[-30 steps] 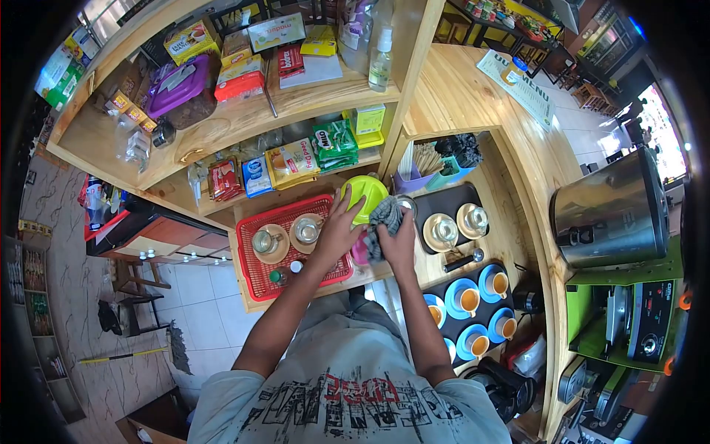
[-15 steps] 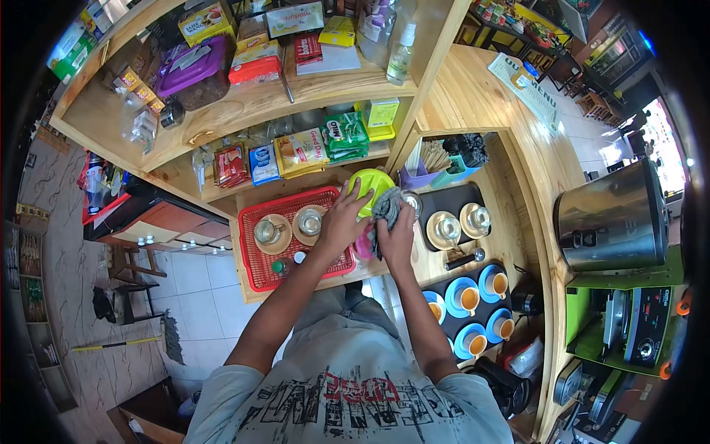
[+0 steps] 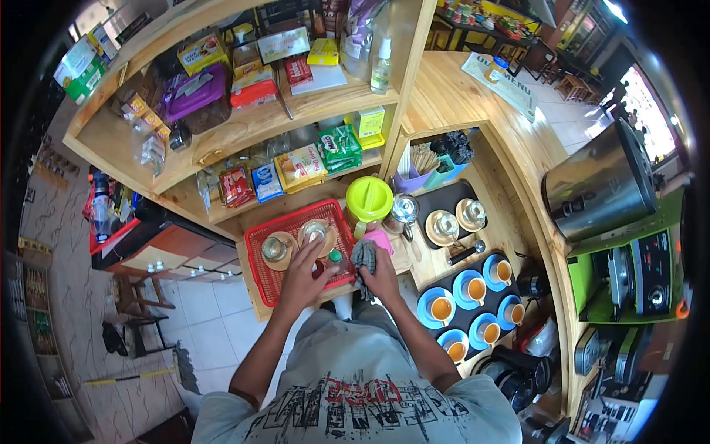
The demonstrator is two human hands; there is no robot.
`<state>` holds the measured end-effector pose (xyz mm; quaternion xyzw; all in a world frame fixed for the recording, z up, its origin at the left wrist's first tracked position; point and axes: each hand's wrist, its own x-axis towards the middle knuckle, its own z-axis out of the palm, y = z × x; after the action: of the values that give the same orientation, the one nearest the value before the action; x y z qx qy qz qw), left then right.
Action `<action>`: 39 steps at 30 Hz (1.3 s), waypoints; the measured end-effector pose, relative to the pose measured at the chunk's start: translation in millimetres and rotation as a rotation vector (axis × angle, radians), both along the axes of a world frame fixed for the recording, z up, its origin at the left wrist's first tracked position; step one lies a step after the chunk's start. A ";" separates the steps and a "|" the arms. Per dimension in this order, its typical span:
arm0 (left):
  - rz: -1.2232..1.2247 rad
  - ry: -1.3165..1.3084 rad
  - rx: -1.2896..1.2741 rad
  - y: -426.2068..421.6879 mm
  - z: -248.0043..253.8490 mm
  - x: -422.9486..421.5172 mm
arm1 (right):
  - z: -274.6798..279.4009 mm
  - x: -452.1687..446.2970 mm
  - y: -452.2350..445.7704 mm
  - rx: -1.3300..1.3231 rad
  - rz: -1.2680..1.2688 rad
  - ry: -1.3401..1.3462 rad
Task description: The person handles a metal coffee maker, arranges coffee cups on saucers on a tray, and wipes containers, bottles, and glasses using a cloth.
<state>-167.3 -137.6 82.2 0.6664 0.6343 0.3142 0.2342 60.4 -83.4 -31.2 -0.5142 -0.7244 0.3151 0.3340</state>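
Observation:
Over the red basket [image 3: 260, 285], my left hand [image 3: 303, 274] has its fingers spread, close to a glass cup [image 3: 313, 231] on a wooden saucer and a green-capped bottle [image 3: 336, 256]. Whether it touches them I cannot tell. My right hand [image 3: 381, 275] grips a grey cloth [image 3: 363, 259] beside the basket's right edge. Just behind the cloth are a pink item [image 3: 380, 239] and a pitcher with a lime-green lid [image 3: 370, 197]. A second glass cup [image 3: 276, 249] rests on its saucer at the basket's left.
A metal pot [image 3: 404, 209] stands right of the pitcher. A black tray [image 3: 442, 194] holds two glass cups on saucers. Several orange-filled cups on blue saucers cover another dark tray [image 3: 464, 318]. Shelves [image 3: 281, 122] with packets rise behind; a steel dispenser [image 3: 603, 185] is at right.
My left hand has left the lime-green lid and moved down and left over the basket. My right hand has moved slightly down and left with the cloth. The view has shifted a little.

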 end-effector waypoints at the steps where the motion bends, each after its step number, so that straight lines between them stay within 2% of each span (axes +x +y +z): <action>1: 0.012 -0.040 0.028 -5.4 -0.7 -5.9 | 4.7 -4.3 -2.0 0.010 -0.013 -0.001; 3: 0.044 -0.039 -0.009 -8.7 -4.8 -20.2 | 12.0 -14.4 -6.9 -0.058 -0.058 -0.048; 5: -0.009 -0.099 -0.032 -5.1 -11.2 -39.3 | 15.8 -23.9 -4.4 0.013 -0.062 -0.077; 7: -0.021 -0.146 -0.089 6.1 -15.9 -51.5 | 24.0 -29.6 -1.0 -0.097 -0.018 -0.212; 9: -0.087 -0.141 -0.135 19.3 -22.7 -59.3 | 17.3 -36.1 -0.3 -0.091 -0.020 -0.295; 13: -0.181 -0.023 -0.068 25.3 -29.1 -54.5 | 4.9 -38.9 2.1 0.087 -0.010 -0.388; 16: -0.170 -0.151 -0.140 16.4 -29.6 -42.2 | 6.6 -39.0 1.5 -0.002 -0.020 -0.437; 24: -0.213 0.109 0.007 13.4 -45.4 -1.8 | 6.2 -27.5 -23.5 -0.119 0.035 -0.374; 27: -0.157 0.191 0.033 11.6 -43.3 7.8 | 6.6 -26.8 -18.3 -0.161 0.019 -0.355; 31: -0.122 0.284 0.054 9.2 -40.9 12.0 | 1.5 -28.8 -9.8 -0.075 0.013 -0.278; 36: -0.082 0.304 0.076 9.0 -31.8 15.7 | 6.1 -19.0 -17.7 -0.137 0.140 -0.335; 39: -0.066 0.262 0.072 0.6 -25.4 11.8 | 11.6 -13.5 -23.5 -0.156 0.130 -0.298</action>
<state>-155.4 -137.0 56.8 0.7301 0.6255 0.2393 0.1356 46.9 -106.9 -19.6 -0.5317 -0.7709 0.3117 0.1610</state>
